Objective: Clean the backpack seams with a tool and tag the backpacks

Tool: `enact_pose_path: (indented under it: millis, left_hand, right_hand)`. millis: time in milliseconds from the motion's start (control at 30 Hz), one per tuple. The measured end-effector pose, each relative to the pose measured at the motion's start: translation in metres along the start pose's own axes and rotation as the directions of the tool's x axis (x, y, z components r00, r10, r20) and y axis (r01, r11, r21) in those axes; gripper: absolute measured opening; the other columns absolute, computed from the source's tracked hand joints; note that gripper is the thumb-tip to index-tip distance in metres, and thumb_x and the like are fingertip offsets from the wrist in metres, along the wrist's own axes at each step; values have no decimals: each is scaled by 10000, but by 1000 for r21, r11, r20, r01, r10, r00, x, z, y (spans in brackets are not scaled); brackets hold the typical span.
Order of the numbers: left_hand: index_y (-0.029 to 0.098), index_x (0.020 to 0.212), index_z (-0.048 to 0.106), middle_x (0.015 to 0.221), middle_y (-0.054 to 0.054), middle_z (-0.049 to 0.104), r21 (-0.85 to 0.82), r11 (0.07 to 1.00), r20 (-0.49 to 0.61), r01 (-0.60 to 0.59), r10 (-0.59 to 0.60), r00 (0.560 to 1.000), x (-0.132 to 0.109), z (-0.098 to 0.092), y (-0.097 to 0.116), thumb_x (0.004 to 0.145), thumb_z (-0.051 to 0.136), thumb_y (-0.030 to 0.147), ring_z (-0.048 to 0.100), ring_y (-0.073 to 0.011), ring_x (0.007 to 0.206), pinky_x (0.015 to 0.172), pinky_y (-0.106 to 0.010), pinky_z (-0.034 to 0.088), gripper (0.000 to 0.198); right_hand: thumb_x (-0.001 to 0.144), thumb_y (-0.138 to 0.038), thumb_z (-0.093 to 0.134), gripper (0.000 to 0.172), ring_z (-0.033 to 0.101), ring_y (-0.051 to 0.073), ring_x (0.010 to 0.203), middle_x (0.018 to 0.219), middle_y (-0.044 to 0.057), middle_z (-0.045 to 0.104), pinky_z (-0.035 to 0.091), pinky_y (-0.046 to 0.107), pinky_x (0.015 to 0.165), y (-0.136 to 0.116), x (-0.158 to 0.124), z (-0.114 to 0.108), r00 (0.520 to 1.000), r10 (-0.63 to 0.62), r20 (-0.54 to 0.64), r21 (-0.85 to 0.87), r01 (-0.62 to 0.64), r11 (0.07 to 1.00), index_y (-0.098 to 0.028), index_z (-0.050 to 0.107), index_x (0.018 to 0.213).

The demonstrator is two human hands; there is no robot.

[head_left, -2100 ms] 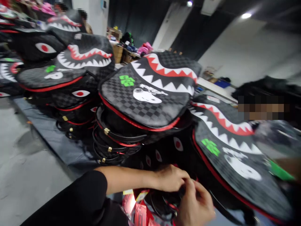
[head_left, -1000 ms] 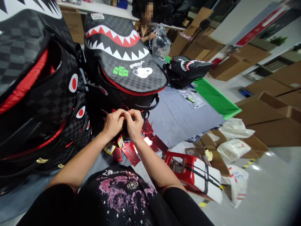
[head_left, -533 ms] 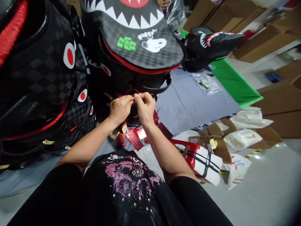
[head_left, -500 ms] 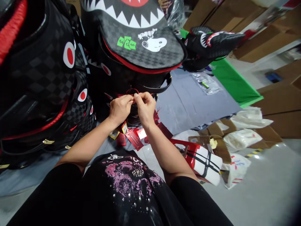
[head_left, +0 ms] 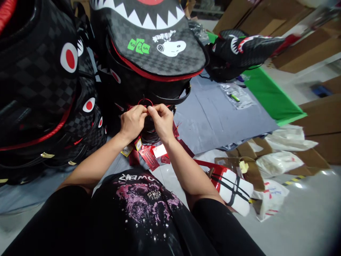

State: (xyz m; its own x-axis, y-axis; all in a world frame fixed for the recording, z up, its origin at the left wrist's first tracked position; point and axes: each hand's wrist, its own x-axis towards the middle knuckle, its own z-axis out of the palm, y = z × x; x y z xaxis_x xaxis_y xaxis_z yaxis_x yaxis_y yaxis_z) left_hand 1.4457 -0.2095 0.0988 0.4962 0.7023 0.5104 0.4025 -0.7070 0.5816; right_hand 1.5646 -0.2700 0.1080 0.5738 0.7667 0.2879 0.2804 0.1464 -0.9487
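My left hand (head_left: 133,122) and my right hand (head_left: 162,121) meet with pinched fingertips on a thin red cord (head_left: 145,101). The cord forms a loop at the handle side of a black checkered backpack (head_left: 157,67) with shark teeth, green bills and a white dog head printed on it. The exact spot between my fingertips is too small to make out. Just below my hands several red hang tags (head_left: 149,157) lie at the table's edge, beside a yellow-and-white label (head_left: 138,144).
More black backpacks with red eyes (head_left: 39,81) are stacked at left. Another shark backpack (head_left: 247,48) lies beyond a grey-covered table (head_left: 210,117) with a green bin wall (head_left: 274,96). A red stool with a white cushion (head_left: 234,188), plastic bags (head_left: 279,163) and cartons (head_left: 319,106) stand at right.
The view has shifted slightly, so the bags and table sit a little differently. Both hands stay pinched together at the cord, whose loop now shows more clearly above the fingers.
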Motion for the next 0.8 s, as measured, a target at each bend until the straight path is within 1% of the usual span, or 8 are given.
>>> enact_pose_path:
  millis: [67,167,267,400,500,633,733,800]
  left_hand:
    - [179,898,673,874,-28,723,-45,999,-45,-2,0,999,-3,1,-2,900,579,204,679,-158,811,724,-250,506,98]
    - [169,1041,662,1040,-54,718,-101,995,-117,-15,3,993,-11,-2,-5,924,564,246,680,-142,847,687,-226,524,171]
    - [167,1242,582,1278,-113,627,-91,996,-200,26,-44,979,-25,-4,-4,953,525,286,682,-129,851,615,-202,518,317]
    - [178,1251,577,1300,-122,604,-82,991,-219,110,-126,968,-50,2,0,946,541,273,679,-115,823,559,-175,496,322]
    - [174,1154,637,1232,-105,644,-77,978,-129,194,-203,971,-68,10,0,926,560,253,674,-111,801,563,-179,506,254]
    - [172,1099,668,1184,-94,669,-59,940,-47,336,-339,940,-89,10,-8,914,557,270,677,-104,748,596,-200,529,237]
    - [172,1073,680,1166,-88,676,-28,901,-38,434,-435,900,-109,2,-22,911,547,306,688,-116,765,621,-209,536,249]
    - [165,1057,685,1143,-87,682,-19,861,-39,508,-508,860,-128,-4,-32,903,545,329,699,-123,758,614,-208,529,265]
  right_hand:
    - [862,-456,608,283,557,117,674,702,-28,594,448,273,687,6,-9,-23,992,76,99,26,-79,997,-197,579,749]
    - [877,-457,591,269,552,124,671,719,-19,602,450,274,679,38,-41,-66,961,265,78,-80,-259,963,-208,558,782]
    - [796,-379,687,220,545,144,682,681,-9,592,444,270,651,89,-83,-93,833,550,52,-213,-529,821,-214,553,740]
    - [773,-463,694,343,518,137,471,509,-18,553,399,254,458,154,-113,-76,651,735,189,-179,-714,677,-228,478,647]
    - [813,-540,624,395,503,108,443,555,-15,592,391,223,414,185,-110,-50,579,785,220,-104,-787,609,-235,422,663]
    - [811,-552,609,387,537,112,494,592,0,607,453,233,466,200,-112,-56,570,792,220,-71,-800,596,-209,500,669]
    - [791,-582,584,410,605,168,616,629,27,633,510,290,569,201,-120,-96,624,768,144,-109,-761,639,-183,593,699]
    - [775,-603,559,435,638,220,771,704,57,665,534,354,711,202,-118,-129,694,719,38,-160,-706,690,-180,625,700]
